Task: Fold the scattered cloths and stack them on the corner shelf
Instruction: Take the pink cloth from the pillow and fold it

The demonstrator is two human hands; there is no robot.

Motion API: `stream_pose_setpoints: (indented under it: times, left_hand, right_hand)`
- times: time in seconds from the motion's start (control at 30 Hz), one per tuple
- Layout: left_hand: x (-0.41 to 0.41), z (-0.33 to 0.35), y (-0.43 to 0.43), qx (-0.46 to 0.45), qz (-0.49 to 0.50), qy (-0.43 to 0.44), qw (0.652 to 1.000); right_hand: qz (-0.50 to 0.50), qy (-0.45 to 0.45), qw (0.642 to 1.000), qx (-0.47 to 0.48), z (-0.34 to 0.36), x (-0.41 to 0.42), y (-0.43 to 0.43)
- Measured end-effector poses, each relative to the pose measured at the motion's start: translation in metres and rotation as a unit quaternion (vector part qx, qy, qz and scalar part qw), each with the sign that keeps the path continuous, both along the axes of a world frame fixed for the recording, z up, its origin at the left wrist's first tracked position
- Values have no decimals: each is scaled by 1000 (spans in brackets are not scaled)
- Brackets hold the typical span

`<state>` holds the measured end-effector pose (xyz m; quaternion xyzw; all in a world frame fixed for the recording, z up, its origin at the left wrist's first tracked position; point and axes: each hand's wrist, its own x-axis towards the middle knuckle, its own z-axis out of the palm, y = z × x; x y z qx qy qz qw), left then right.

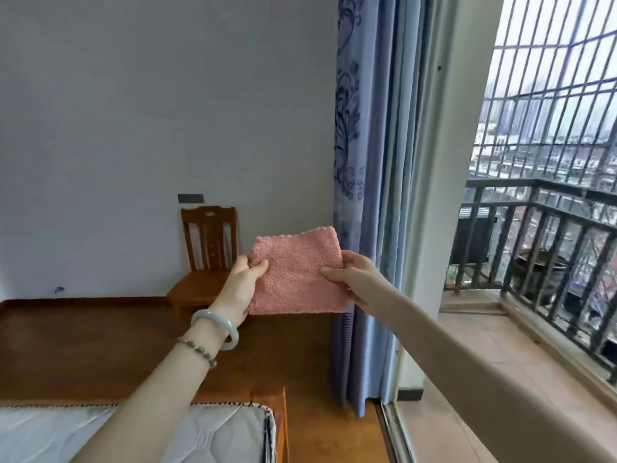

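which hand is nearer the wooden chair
Left. The left hand grips the pink cloth edge right in front of the wooden chair; the right hand holds the opposite edge, by the curtain.

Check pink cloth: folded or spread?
Cannot tell; pink cloth is held flat in mid-air, left hand and right hand pinching opposite edges; layers not visible.

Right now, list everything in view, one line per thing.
cloth: one, pink, held up in the air between both hands
chair: one, brown wood, against the far wall
mattress: one, white quilted, bottom left on a wooden frame
curtain: one, blue with dark floral print, beside the balcony opening
railing: one, dark metal, along the balcony on the right
bangle: one, pale green, on the left wrist
bead bracelet: one, dull brown-grey, left wrist
hands: left hand and right hand, each gripping a cloth edge
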<state>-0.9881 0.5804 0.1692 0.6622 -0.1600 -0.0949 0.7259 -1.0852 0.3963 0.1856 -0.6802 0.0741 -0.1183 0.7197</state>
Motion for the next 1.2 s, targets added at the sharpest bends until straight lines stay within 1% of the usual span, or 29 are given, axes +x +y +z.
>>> stream_pose_setpoints:
  times: [0.13, 0.37, 0.47, 0.6, 0.77, 0.9, 1.1, 1.2]
  left_hand:
    - [52, 6, -34, 23, -5, -6, 1000]
    - [145, 6, -100, 84, -10, -61, 994]
    - [186, 3, -128, 102, -1, -71, 992]
    - [251, 3, -183, 90, 17, -71, 993]
    - [314, 18, -231, 67, 57, -63, 994]
    - [361, 22, -249, 41, 95, -65, 992]
    - [442, 15, -249, 47, 120, -65, 990]
    - [492, 14, -245, 45, 141, -68, 987]
  right_hand:
    - [-5, -4, 1000, 12, 2, 51, -36]
    - [-7, -4, 1000, 22, -11, 150, -111]
    - [1, -10, 1000, 17, -12, 192, -142]
    - [22, -21, 1000, 8, -9, 261, -197]
    - [58, -26, 998, -16, 10, 341, -250]
    - [70, -34, 997, -10, 16, 397, -266]
    - [92, -32, 995, -24, 16, 484, -269]
    - [98, -30, 995, -14, 11, 545, -263]
